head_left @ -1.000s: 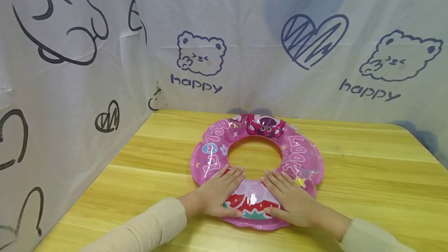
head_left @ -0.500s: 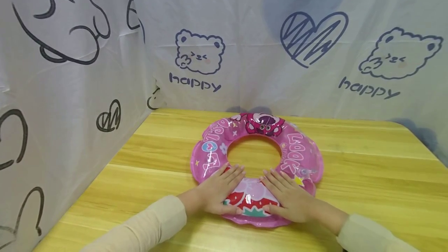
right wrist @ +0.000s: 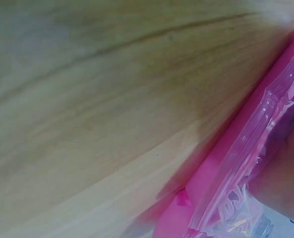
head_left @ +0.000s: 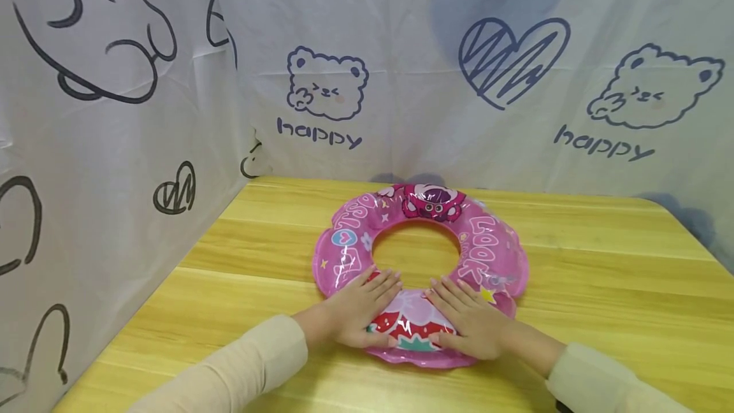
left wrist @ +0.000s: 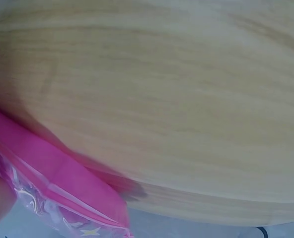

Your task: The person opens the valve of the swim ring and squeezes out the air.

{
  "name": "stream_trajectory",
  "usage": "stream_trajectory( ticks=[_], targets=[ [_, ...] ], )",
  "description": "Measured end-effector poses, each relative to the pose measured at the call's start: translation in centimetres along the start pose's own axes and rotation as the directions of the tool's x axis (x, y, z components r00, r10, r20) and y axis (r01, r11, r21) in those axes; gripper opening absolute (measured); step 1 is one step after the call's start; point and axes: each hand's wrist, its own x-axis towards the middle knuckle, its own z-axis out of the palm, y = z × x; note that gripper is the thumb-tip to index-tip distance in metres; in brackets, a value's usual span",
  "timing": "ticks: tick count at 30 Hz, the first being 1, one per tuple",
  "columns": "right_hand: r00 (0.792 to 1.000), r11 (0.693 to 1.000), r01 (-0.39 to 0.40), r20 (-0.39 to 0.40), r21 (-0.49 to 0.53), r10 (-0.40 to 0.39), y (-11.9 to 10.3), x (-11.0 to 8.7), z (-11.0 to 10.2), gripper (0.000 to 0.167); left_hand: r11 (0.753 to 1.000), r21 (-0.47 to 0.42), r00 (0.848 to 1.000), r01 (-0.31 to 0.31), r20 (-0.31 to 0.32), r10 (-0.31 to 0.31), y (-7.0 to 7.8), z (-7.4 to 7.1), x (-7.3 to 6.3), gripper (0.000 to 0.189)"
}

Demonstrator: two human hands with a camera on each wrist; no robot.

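A pink inflatable swim ring [head_left: 499, 241] lies flat on the wooden table, printed with a bear, white lettering and a strawberry. My left hand [head_left: 364, 311] rests on its near left part, fingers straight and thumb pointing inward. On the near right part lies my right hand [head_left: 473, 320], its fingers also straight and reaching to the inner rim. The strawberry print shows between the two hands. In the left wrist view the ring's pink side [left wrist: 62, 168] crosses the lower left corner. The right wrist view has the seam of the swim ring [right wrist: 236, 144] beside part of the hand.
The yellow wood-grain table [head_left: 602, 273] extends around the ring on every side. Behind it hangs a white cloth [head_left: 413, 101] with bear, heart and "happy" drawings. Another printed cloth [head_left: 115, 145] runs along the left edge of the table.
Both hands stay flat on the ring in nearly the same place. Hands and ring sit very slightly higher in the head view, as does the background.
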Motion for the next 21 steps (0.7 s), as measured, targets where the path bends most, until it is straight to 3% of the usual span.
stream_trajectory(
  ticks=[21],
  targets=[
    [0.993,0.996,-0.053,0.108,0.078,0.045,-0.05,0.67,-0.71,0.074,0.995,0.093,0.997,0.018,0.077,-0.026,0.36,-0.54,0.39,0.086]
  ],
)
